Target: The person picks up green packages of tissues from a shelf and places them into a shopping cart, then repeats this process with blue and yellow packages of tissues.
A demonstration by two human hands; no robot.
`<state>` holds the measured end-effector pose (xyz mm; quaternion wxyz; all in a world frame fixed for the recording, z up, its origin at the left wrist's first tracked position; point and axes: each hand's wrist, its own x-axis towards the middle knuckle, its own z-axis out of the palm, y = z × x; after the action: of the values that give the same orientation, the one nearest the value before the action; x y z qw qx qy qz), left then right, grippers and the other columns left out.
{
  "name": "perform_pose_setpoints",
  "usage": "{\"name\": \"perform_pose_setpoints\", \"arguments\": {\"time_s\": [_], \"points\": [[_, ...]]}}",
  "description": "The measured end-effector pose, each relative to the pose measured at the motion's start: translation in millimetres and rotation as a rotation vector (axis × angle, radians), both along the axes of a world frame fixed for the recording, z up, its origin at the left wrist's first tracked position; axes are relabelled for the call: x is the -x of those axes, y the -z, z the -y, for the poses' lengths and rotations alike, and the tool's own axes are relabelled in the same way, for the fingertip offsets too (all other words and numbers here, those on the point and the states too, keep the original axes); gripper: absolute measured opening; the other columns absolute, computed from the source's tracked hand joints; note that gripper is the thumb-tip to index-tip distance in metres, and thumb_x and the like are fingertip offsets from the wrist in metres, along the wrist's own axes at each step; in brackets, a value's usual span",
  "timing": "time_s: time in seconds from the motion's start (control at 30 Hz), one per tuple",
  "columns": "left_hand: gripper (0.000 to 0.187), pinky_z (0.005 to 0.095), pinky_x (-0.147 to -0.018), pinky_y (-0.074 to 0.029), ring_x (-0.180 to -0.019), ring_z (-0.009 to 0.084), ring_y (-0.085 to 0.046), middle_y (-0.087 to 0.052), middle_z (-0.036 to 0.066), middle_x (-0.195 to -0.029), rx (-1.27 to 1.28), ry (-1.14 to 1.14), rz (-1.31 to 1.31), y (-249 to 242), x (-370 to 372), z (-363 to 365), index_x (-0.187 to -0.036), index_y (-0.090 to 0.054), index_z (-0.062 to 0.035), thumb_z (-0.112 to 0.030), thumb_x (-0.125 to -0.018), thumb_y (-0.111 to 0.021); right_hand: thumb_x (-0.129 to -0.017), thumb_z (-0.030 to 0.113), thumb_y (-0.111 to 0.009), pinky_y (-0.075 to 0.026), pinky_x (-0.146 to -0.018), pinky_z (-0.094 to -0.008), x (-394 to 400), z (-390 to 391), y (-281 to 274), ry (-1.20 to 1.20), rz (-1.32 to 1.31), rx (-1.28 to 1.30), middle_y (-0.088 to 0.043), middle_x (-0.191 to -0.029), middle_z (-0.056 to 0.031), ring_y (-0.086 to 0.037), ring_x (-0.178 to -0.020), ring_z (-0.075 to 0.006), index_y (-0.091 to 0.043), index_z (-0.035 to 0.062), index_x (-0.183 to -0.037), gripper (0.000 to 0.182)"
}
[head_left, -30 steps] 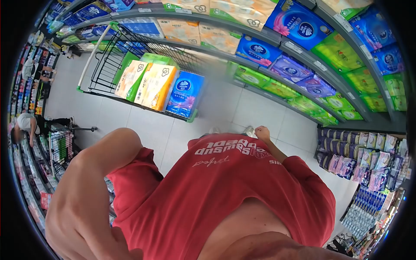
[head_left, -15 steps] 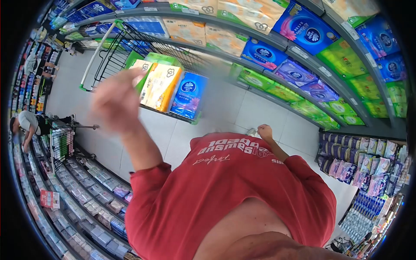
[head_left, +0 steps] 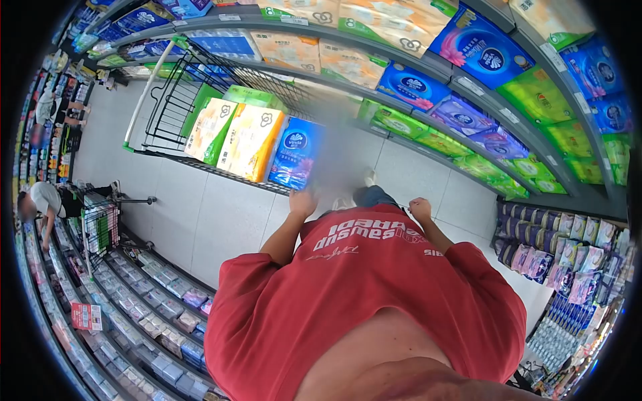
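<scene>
My left hand (head_left: pixel 303 203) hangs low in front of my red shirt (head_left: pixel 374 281), right at the near edge of a wire shopping cart (head_left: pixel 180 157). Its fingers point away from me and their grip is hard to make out. In the cart stand two orange-and-white tissue packs (head_left: pixel 251 142) (head_left: pixel 212 130), a blue tissue pack (head_left: pixel 292 152) at the end nearest that hand, and a green pack (head_left: pixel 257 98) behind. At my other side, my right hand (head_left: pixel 419 209) is down by the hip with its fingers curled in, nothing showing in it.
Shelves of tissue packs (head_left: pixel 411 87) curve along the far side. Hanging packs (head_left: pixel 535 257) fill a rack at the right. Low shelves (head_left: pixel 144 307) line the near left, where a person (head_left: pixel 47 200) bends beside another cart (head_left: pixel 100 227). A second person (head_left: pixel 50 110) stands farther back.
My left hand has come down from above the cart's tissue packs to beside my body. My right hand stays low. A trouser leg now shows in front of my shirt.
</scene>
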<state>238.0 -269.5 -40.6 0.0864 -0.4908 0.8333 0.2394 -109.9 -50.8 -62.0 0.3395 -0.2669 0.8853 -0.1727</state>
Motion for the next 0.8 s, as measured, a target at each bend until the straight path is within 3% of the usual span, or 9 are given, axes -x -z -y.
{"name": "perform_pose_setpoints", "arguments": {"time_s": [0.13, 0.2, 0.33, 0.4, 0.5, 0.7, 0.8], "points": [[0.058, 0.0516, -0.088, -0.038, -0.088, 0.0355, -0.062, -0.065, 0.021, -0.088, -0.123, -0.027, 0.150, 4, 13, 13, -0.099, -0.058, -0.0020, -0.054, -0.090, -0.033, -0.074, 0.021, -0.053, -0.050, -0.071, -0.0366, 4, 17, 4, 0.011, 0.050, 0.020, -0.066, -0.070, -0.0146, -0.065, -0.071, -0.0279, -0.065, 0.0001, -0.077, 0.025], [0.044, 0.0506, -0.084, -0.040, -0.091, 0.0332, -0.062, -0.066, 0.015, -0.096, -0.172, -0.124, 0.240, -1, 24, 17, -0.098, -0.065, -0.0074, -0.042, -0.088, -0.040, -0.074, 0.021, -0.053, -0.050, -0.071, -0.0369, 16, 33, 12, 0.009, 0.071, 0.020, -0.066, -0.071, -0.0151, -0.065, -0.071, -0.0285, -0.065, 0.0002, -0.077, 0.024], [0.055, 0.0527, -0.077, -0.043, -0.084, 0.0371, -0.063, -0.065, 0.021, -0.086, -0.186, -0.119, 0.216, -8, 30, 33, -0.096, -0.060, -0.0032, -0.050, -0.091, -0.032, -0.073, 0.022, -0.053, -0.049, -0.072, -0.0384, 46, 65, 38, -0.098, 0.059, 0.002, -0.065, -0.078, -0.0163, -0.064, -0.076, -0.0308, -0.066, 0.0017, -0.078, 0.024], [0.027, 0.0486, -0.073, -0.045, -0.087, 0.0300, -0.064, -0.066, 0.010, -0.094, -0.193, -0.039, 0.298, -20, 37, 40, -0.093, -0.066, -0.0128, -0.030, -0.084, -0.046, -0.072, 0.023, -0.053, -0.049, -0.073, -0.0392, 63, 86, 50, -0.209, -0.004, 0.051, -0.065, -0.082, -0.0160, -0.063, -0.080, -0.0315, -0.067, 0.0029, -0.080, 0.025], [0.024, 0.0479, -0.071, -0.046, -0.087, 0.0290, -0.064, -0.066, 0.009, -0.094, -0.185, -0.048, 0.309, -23, 42, 55, -0.094, -0.066, -0.0160, -0.026, -0.084, -0.046, -0.072, 0.023, -0.053, -0.049, -0.071, -0.0386, 85, 127, 64, -0.197, 0.045, 0.028, -0.065, -0.077, -0.0159, -0.064, -0.076, -0.0310, -0.066, 0.0022, -0.078, 0.025], [0.042, 0.0557, -0.079, -0.041, -0.087, 0.0319, -0.063, -0.065, 0.010, -0.096, -0.223, -0.188, 0.366, -1, 40, 85, -0.100, -0.063, -0.0126, -0.038, -0.092, -0.031, -0.073, 0.024, -0.054, -0.049, -0.064, -0.0356, 109, 226, 53, -0.236, 0.152, 0.073, -0.064, -0.066, -0.0136, -0.064, -0.065, -0.0267, -0.067, 0.0019, -0.076, 0.025], [0.054, 0.0584, -0.085, -0.037, -0.088, 0.0332, -0.063, -0.066, 0.015, -0.092, -0.266, -0.240, 0.359, 13, 32, 98, -0.097, -0.061, -0.0041, -0.048, -0.092, -0.030, -0.074, 0.024, -0.055, -0.049, -0.063, -0.0349, 123, 261, 63, -0.290, 0.164, 0.091, -0.065, -0.065, -0.0128, -0.064, -0.063, -0.0252, -0.067, 0.0021, -0.076, 0.025]]}}
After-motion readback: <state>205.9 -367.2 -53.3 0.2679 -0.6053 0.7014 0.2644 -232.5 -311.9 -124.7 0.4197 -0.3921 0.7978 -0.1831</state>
